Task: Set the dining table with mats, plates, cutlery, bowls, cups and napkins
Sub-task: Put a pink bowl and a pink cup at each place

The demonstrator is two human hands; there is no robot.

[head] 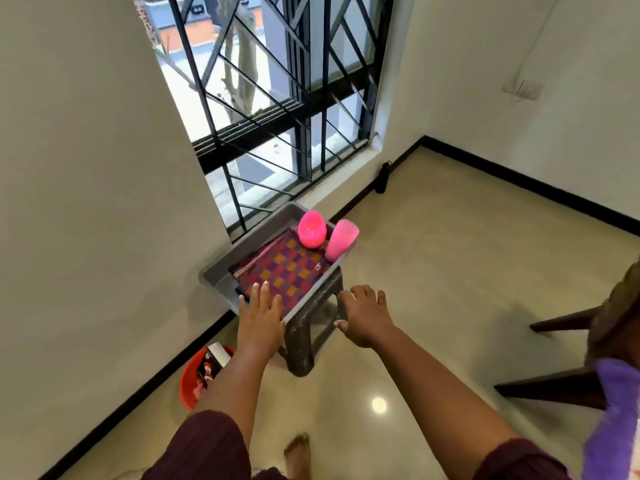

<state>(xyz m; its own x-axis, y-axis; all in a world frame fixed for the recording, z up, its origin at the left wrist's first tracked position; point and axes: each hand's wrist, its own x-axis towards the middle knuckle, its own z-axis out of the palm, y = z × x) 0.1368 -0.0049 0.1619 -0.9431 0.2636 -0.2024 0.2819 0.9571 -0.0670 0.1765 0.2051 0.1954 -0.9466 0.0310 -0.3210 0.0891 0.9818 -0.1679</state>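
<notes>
A grey tray (221,271) rests on a dark plastic stool (304,344) below the window. In it lies a folded checked mat (287,268) in purple and orange. Two pink cups lie at the tray's far end: a bright pink cup (311,232) with its mouth towards me, and a paler pink cup (340,239) on its side against the rim. My left hand (259,315) hovers over the tray's near edge, fingers spread, holding nothing. My right hand (363,315) is open beside the tray's right near corner, over the stool, empty.
A red basin (190,382) with a small box stands on the floor by the left wall. Dark wooden furniture legs (554,389) and purple cloth (613,417) are at the right. A black bottle (382,176) stands under the barred window. Glossy tiled floor lies beyond.
</notes>
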